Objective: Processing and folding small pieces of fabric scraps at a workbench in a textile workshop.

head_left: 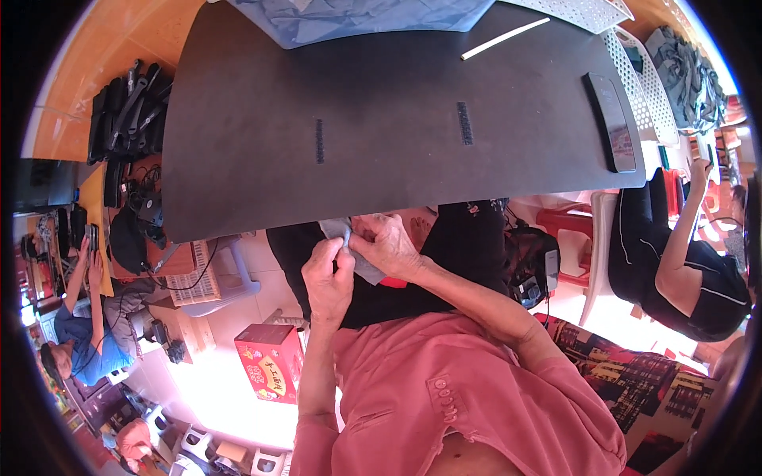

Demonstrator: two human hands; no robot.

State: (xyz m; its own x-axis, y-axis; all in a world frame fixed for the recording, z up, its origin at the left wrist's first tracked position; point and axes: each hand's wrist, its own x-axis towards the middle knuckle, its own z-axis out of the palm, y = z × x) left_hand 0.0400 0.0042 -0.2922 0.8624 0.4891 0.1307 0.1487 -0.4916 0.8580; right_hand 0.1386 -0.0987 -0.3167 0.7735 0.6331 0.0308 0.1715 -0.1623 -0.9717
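Note:
A small piece of grey cloth [365, 270] is pinched between my two hands, over my lap and just in front of the table's near edge. My left hand [329, 276] is closed, thumb and fingers pressed together on the cloth's left side. From the right, my right hand [389, 246] grips the same cloth with bent fingers, which partly cover it. Beyond them lies the dark table top [389, 166], bearing a left black strip [320, 141] and a right black strip [465, 124].
A blue tub [349, 28] of light-blue cloth stands at the table's far edge. Near it lies a white stick [506, 39]. A phone [611, 123] rests at the right, beside white perforated baskets [641, 79]. A red box [268, 361] sits on the floor. Other people sit at both sides.

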